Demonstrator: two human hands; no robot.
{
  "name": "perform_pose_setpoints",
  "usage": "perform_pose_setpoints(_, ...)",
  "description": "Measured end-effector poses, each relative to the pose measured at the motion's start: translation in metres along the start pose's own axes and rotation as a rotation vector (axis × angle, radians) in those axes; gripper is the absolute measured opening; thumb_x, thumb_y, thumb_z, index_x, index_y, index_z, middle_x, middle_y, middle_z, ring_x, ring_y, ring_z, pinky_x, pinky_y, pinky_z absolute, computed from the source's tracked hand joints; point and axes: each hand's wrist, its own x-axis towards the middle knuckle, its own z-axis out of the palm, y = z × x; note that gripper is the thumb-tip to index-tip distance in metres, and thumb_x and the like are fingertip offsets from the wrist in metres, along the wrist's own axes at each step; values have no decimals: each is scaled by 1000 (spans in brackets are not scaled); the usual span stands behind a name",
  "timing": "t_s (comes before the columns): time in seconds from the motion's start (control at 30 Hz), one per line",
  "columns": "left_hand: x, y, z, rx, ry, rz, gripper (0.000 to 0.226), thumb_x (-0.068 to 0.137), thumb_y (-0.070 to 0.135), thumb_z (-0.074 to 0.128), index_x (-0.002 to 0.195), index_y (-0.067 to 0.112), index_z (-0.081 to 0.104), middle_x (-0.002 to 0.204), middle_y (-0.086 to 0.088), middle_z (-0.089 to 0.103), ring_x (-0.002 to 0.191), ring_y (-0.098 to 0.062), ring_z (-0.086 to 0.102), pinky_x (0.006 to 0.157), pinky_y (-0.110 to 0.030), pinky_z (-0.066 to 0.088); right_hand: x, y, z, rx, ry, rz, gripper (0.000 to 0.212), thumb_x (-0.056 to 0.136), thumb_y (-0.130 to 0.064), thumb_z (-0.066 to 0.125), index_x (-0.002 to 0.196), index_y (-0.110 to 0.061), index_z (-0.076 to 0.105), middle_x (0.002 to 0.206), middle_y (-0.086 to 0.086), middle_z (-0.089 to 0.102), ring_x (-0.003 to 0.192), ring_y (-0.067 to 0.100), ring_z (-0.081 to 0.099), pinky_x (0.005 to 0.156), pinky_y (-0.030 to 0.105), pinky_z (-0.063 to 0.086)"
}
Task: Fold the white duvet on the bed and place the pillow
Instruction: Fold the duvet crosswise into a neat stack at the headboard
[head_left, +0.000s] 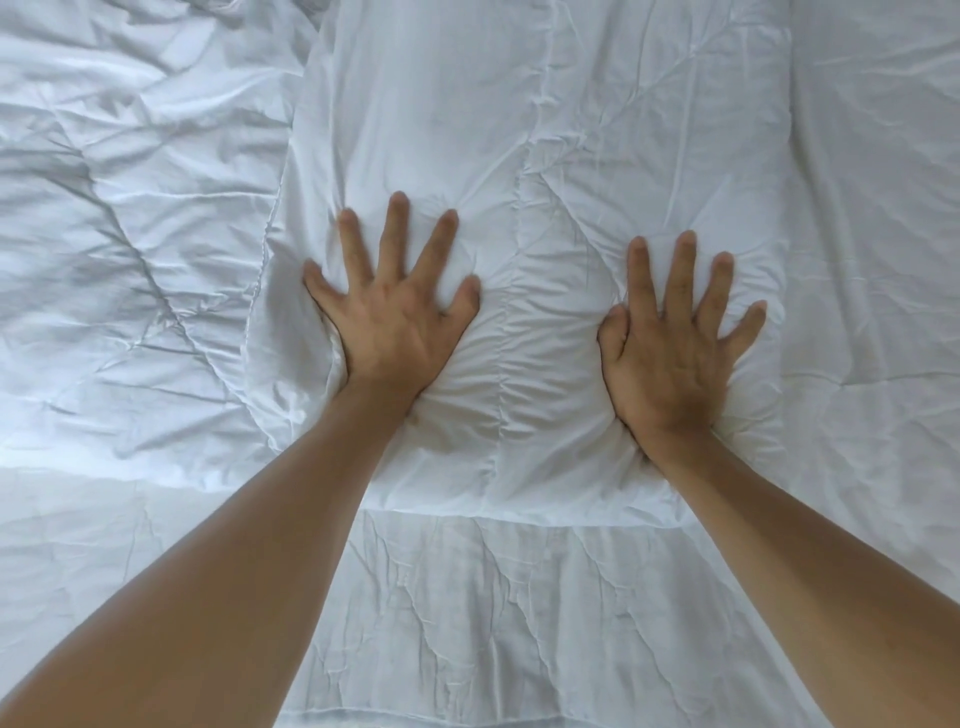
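A white duvet (519, 130), quilted in stitched channels, fills almost the whole view across the bed, its folded band running up the centre with a rumpled spread at left and a flatter layer at right and below. A person's left hand (392, 312) and right hand (670, 353) press palm-down side by side on the near end of that folded band, fingers splayed wide and gripping nothing, the filling dimpled under each palm. The step appears to be flattening the fold; it would go best with even weight through both palms, sweeping outward toward the edges to push trapped air out and keep the stitched edge straight. No pillow is in view. No brand, label or writing can be read anywhere
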Motion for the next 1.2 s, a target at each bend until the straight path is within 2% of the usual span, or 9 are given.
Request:
perform_pose_setpoints(0.13, -3, -3, -11, -29, -37, 23, 67, 94, 76, 21, 156, 52, 17, 172, 6, 9, 157, -41, 5, 111, -76, 17, -2, 0, -8, 6, -57, -32, 58, 106, -46, 19, 162, -34, 13, 171, 11, 15, 156, 42, 10, 115, 76, 13)
perform_pose_setpoints(0.23, -26, 4, -44, -113, -124, 30, 71, 92, 81, 18, 157, 52, 16, 173, 5, 4, 157, -40, -1, 117, -73, 5, -12, 8, -31, 37, -139, -90, 63, 103, -53, 15, 162, -31, 16, 170, 13, 17, 155, 44, 12, 114, 76, 16)
perform_pose_setpoints(0.37, -105, -14, -50, -17, 17, 205, 76, 91, 81, 28, 158, 46, 28, 171, 0, 17, 155, -46, 14, 117, -74, 7, -61, 38, -44, 2, -148, -220, 73, 100, -67, 12, 161, -30, 24, 169, 13, 20, 152, 48, 20, 112, 73, 22)
perform_pose_setpoints(0.53, -120, -47, -23, 39, -111, 112, 76, 91, 78, 28, 159, 43, 22, 172, -6, 15, 158, -39, 7, 108, -82, 17, -76, 46, -37, -49, -215, -216, 74, 99, -69, 24, 161, -29, 25, 170, 8, 20, 153, 46, 19, 109, 76, 22)
perform_pose_setpoints(0.67, -127, -37, -55, -11, -138, 98, 75, 92, 79, 30, 159, 47, 17, 172, -4, 12, 158, -39, 5, 112, -79, 15, -76, 45, -57, -43, -324, -211, 75, 97, -71, 22, 161, -33, 13, 171, 5, 12, 154, 45, 12, 109, 78, 23)
perform_pose_setpoints(0.77, -172, -47, -93, -136, -160, -17, 74, 95, 76, 27, 160, 48, 7, 173, -1, 9, 158, -37, 1, 118, -73, 10, -83, 42, -90, -18, -482, -148, 83, 91, -75, 20, 160, -33, 2, 172, 4, 0, 155, 44, 3, 112, 76, 22)
perform_pose_setpoints(0.87, -246, -59, -123, -251, -160, -185, 74, 94, 73, 27, 161, 46, 10, 172, -1, 11, 158, -38, 0, 119, -70, 10, -112, 15, -134, 48, -549, -153, 81, 94, -68, 26, 162, -30, 3, 172, 5, 0, 155, 45, 5, 116, 72, 20)
perform_pose_setpoints(1.03, -357, -81, -193, -284, -107, -336, 73, 96, 70, 33, 162, 42, 16, 172, -1, 12, 159, -36, 0, 121, -67, 11, -204, -77, -216, 305, -527, -431, 75, 100, -48, 42, 162, -34, 1, 173, -1, 1, 157, 38, 7, 119, 68, 15)
perform_pose_setpoints(1.2, -421, -138, -268, -310, -14, -603, 74, 96, 70, 34, 162, 43, 12, 173, 0, 7, 159, -34, -2, 122, -64, 9, -281, -197, -290, 368, -564, -728, 72, 100, -54, 33, 162, -34, 2, 172, -5, -6, 159, 29, -6, 122, 63, 5)
